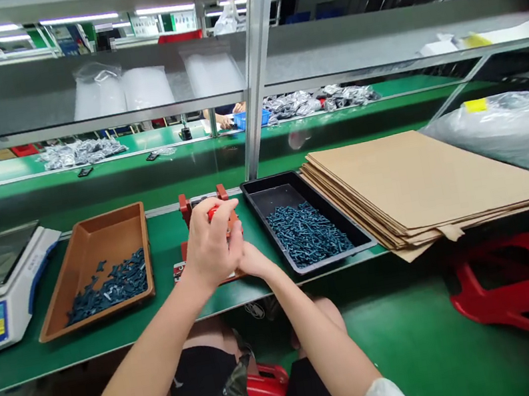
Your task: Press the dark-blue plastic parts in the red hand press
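Over the red metal jig [185,206], the curled left hand [209,248] is pinching a small red part [211,213], while the right hand [251,261] is lying just beneath, its grip hidden.

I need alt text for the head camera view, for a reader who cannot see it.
Two bare hands work at a red jig on a green workbench, the left hand above the right hand. A brown tray and a black tray of dark blue parts flank it.
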### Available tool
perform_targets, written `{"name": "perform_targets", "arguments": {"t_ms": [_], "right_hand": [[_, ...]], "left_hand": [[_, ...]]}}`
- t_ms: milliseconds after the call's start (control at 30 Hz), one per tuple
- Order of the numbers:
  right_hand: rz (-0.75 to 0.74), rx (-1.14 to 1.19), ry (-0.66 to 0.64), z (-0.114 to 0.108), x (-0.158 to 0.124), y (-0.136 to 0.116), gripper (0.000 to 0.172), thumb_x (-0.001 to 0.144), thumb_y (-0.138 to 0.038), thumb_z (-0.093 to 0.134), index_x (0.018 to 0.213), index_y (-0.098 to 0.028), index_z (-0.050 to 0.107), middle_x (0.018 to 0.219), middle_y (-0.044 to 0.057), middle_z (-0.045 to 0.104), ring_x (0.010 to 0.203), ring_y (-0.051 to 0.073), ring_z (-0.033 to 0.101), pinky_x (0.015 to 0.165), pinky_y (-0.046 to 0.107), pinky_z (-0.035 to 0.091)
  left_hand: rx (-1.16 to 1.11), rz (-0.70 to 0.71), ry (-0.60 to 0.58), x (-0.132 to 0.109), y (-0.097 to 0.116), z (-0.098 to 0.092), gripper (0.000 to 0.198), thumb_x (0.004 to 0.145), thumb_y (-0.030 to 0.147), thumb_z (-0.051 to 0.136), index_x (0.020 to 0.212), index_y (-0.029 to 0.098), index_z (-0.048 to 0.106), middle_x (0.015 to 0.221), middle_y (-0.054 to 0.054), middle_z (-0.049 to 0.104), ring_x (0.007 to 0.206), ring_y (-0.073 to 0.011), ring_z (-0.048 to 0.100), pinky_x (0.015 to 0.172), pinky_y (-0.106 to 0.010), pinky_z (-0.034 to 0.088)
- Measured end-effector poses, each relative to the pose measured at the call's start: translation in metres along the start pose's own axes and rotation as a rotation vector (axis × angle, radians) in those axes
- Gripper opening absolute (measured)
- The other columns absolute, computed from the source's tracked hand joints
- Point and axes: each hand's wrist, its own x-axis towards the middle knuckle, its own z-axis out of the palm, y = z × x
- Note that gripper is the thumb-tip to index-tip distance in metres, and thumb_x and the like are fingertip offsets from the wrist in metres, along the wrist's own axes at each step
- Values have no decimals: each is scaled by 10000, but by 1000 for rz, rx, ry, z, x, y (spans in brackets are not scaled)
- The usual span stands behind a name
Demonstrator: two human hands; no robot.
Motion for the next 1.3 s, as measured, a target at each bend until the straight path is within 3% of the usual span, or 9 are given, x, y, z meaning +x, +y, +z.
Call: {"name": "perform_targets", "arguments": {"t_ms": [167, 267, 367, 467, 567, 667, 833, 1067, 1300], "right_hand": [[103, -1, -10, 5, -1, 5, 206, 838, -158, 531, 923, -175, 718, 920, 48, 756, 899, 224, 695, 834, 340, 552], [79, -61, 35, 10, -5, 3, 216, 880, -174, 505, 924, -184, 716, 919, 68, 743, 917, 239, 695, 853, 360, 548], [-45, -61, 118, 14, -12, 0, 289, 881, -147, 495, 1072, -198, 706, 1102, 92, 705, 1052, 235, 666, 962, 378, 520], [-130, -46, 133, 16, -17, -4, 352, 901, -139, 475, 1175, -217, 680, 1245, 93, 649, 1168, 222, 619, 1050, 388, 478], [-114, -55, 93, 17, -19, -8, 350, 900, -162, 512, 1199, -238, 677, 1247, 78, 649, 1165, 226, 618, 1053, 396, 478], [-71, -81, 91, 20, -18, -10, 366, 864, -190, 587, 1215, -243, 675, 1257, 81, 635, 1159, 243, 617, 1052, 408, 478], [32, -105, 111, 27, -15, -10, 354, 874, -230, 595, 1219, -231, 672, 1282, 93, 618, 1175, 249, 610, 1041, 412, 483], [-39, -156, 88, 26, -18, -13, 340, 897, -210, 567, 1220, -212, 673, 1262, 104, 632, 1181, 243, 600, 1047, 406, 476], [-19, -209, 190, 36, -18, -10, 286, 887, -190, 555, 1125, -218, 711, 1215, 105, 640, 1126, 249, 619, 1022, 398, 492]], "left_hand": [[-121, -170, -15, 61, -41, 16, 486, 952, 279, 519, 1424, 227, 418, 1234, -118, 592, 1107, -257, 592, 998, -465, 484], [-198, -229, -55, 75, -51, 13, 539, 981, 366, 493, 1492, 265, 357, 1338, -120, 586, 1165, -265, 594, 1029, -464, 469], [-76, -207, -68, 42, -48, 0, 648, 971, 428, 513, 1548, 262, 269, 1491, -144, 492, 1352, -308, 478, 1130, -512, 385], [86, -258, -20, -29, -52, -9, 722, 921, 437, 590, 1538, 201, 297, 1513, -177, 470, 1405, -329, 424, 1178, -537, 332], [159, -468, -112, -102, -69, -6, 611, 888, 415, 610, 1422, 151, 474, 1397, -195, 576, 1331, -352, 508, 1147, -565, 372], [98, -701, -279, -142, -87, 3, 416, 944, 423, 489, 1245, 170, 628, 1274, -172, 676, 1226, -344, 604, 1080, -562, 444], [-126, -1031, -97, -146, -100, 6, 482, 1014, 444, 291, 1287, 172, 581, 1112, -131, 766, 1107, -271, 697, 1039, -502, 502], [-154, -913, -293, -149, -105, 2, 455, 843, 473, 647, 1203, 196, 659, 1233, -142, 728, 1199, -321, 661, 1090, -499, 471], [-467, -1169, 114, -150, -104, 4, 633, 986, 632, 290, 1274, 127, 540, 1092, -179, 768, 1141, -266, 693, 1073, -475, 474]]}}
